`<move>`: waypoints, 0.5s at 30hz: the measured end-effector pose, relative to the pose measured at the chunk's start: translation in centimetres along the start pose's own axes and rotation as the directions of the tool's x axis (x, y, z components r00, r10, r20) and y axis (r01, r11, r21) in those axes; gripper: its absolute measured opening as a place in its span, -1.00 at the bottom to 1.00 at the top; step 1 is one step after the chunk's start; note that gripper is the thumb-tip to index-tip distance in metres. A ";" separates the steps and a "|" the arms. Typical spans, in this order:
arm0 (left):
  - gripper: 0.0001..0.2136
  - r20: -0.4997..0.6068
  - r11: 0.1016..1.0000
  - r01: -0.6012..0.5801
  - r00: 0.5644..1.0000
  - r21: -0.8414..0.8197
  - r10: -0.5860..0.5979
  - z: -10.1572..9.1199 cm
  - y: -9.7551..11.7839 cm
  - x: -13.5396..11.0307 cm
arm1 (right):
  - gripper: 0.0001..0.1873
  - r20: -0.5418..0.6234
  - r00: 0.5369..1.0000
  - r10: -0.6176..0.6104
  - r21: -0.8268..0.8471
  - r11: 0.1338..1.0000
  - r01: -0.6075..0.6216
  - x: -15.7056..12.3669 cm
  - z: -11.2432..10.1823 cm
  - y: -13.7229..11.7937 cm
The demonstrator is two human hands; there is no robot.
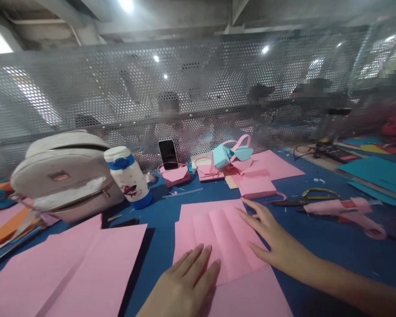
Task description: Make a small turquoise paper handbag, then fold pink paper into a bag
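Observation:
A pink sheet of paper (218, 233) with several lengthwise creases lies on the blue table (330, 246) in front of me. My left hand (188, 281) rests flat on its near edge, fingers stretched out and together. My right hand (270, 240) lies open on the sheet's right side, fingers spread and pointing left along the folds. Neither hand holds anything.
More pink sheets (75, 268) lie at the left. Behind them stand a white backpack (66, 176), a white and blue bottle (128, 176) and a phone (168, 154). Folded pink and teal paper bags (231, 160) sit further back. Yellow-handled scissors (303, 198) and pink strips (356, 211) lie right.

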State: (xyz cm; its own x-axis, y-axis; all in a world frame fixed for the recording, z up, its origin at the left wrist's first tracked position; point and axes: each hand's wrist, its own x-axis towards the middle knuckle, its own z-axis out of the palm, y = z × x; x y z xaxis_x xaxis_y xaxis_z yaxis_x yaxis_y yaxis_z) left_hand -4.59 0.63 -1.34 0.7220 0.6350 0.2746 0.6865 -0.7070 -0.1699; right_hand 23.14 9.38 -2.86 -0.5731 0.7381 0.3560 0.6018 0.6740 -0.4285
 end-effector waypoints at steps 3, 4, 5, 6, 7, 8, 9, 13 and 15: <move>-0.58 0.034 0.998 -0.047 0.998 0.052 0.045 -0.6 0.0 -0.1 | -0.46 0.153 0.981 -0.119 -0.002 0.993 0.121 0.2 -0.3 -0.1; -0.58 0.047 0.995 -0.068 0.997 0.068 0.065 -0.9 0.1 -0.1 | -0.49 0.200 0.970 -0.137 0.017 0.991 0.136 0.2 -0.5 -0.3; -0.58 0.056 0.992 -0.084 0.995 0.090 0.079 -1.0 0.2 -0.1 | -0.50 0.238 0.961 -0.143 0.036 0.990 0.138 0.3 -0.6 -0.4; -0.59 0.055 0.989 -0.091 0.995 0.120 0.085 -1.1 0.4 -0.1 | -0.49 0.266 0.954 -0.140 0.050 0.990 0.132 0.3 -0.8 -0.6; -0.59 0.048 0.984 -0.091 0.995 0.153 0.085 -1.1 0.5 -0.1 | -0.48 0.284 0.950 -0.132 0.058 0.991 0.120 0.3 -0.9 -0.8; -0.59 0.036 0.980 -0.084 0.996 0.183 0.079 -1.0 0.6 -0.1 | -0.47 0.298 0.947 -0.123 0.061 0.992 0.110 0.3 -1.0 -0.8; -0.59 0.021 0.976 -0.070 0.998 0.205 0.067 -0.8 0.6 -0.1 | -0.46 0.311 0.943 -0.115 0.060 0.993 0.101 0.3 -1.0 -0.9; -0.62 -0.037 0.972 -0.060 0.997 0.225 0.070 -0.5 0.3 -0.1 | -0.45 0.332 0.937 -0.109 0.027 0.994 0.105 0.4 -1.1 -0.9; -0.63 -0.068 0.974 -0.075 0.993 0.215 0.091 -0.8 0.2 0.0 | -0.45 0.310 0.938 -0.153 0.026 0.988 0.152 0.4 -1.3 -1.1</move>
State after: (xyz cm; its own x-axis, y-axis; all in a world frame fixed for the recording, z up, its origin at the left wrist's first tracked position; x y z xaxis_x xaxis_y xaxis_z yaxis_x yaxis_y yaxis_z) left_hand -4.54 0.24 -0.64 0.7742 0.5451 0.3216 0.6329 -0.6691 -0.3896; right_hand 22.98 9.01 -1.13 -0.8022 0.5801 0.1417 0.4930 0.7773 -0.3909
